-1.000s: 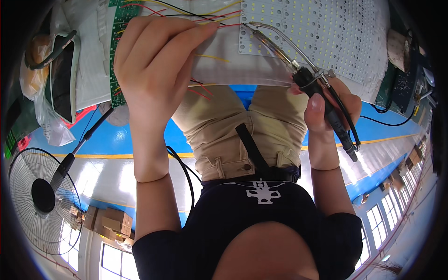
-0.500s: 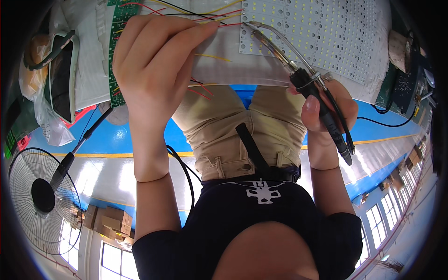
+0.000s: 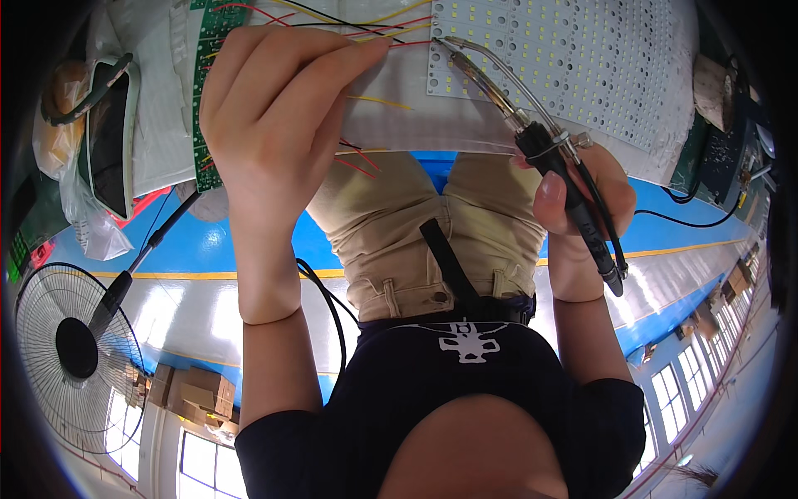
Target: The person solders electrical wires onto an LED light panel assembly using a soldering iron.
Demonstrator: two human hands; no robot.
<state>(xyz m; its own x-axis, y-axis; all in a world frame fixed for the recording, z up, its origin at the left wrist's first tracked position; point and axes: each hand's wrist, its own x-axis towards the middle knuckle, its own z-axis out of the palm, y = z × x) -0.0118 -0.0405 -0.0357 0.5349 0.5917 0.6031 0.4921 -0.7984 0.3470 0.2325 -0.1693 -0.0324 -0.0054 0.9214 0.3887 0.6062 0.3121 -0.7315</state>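
A: First entry, the principal item?
B: One red wire [image 3: 409, 44], its far end at the left edge of a white board [image 3: 573, 62] dotted with yellow chips.
A: Holder?
B: Left hand [image 3: 270, 125], thumb and index fingers pinched together on the wire.
A: Tool?
B: One soldering iron [image 3: 534, 133], black-handled, the right hand's [image 3: 611, 179] fingers wrapped round it; one curved metal tube [image 3: 507, 66] clamped alongside. Tip at the wire's end; contact too small to confirm.
A: Step in hand?
B: Soldering wire to board, by my judgement. The next move called for a motionless wire and a steady tip.
A: Surroundings?
B: One green circuit board [image 3: 204, 108] beside the left hand; loose yellow wire [image 3: 378, 101] on the pale tabletop [image 3: 399, 131]; one black fan [image 3: 77, 349], lower left.
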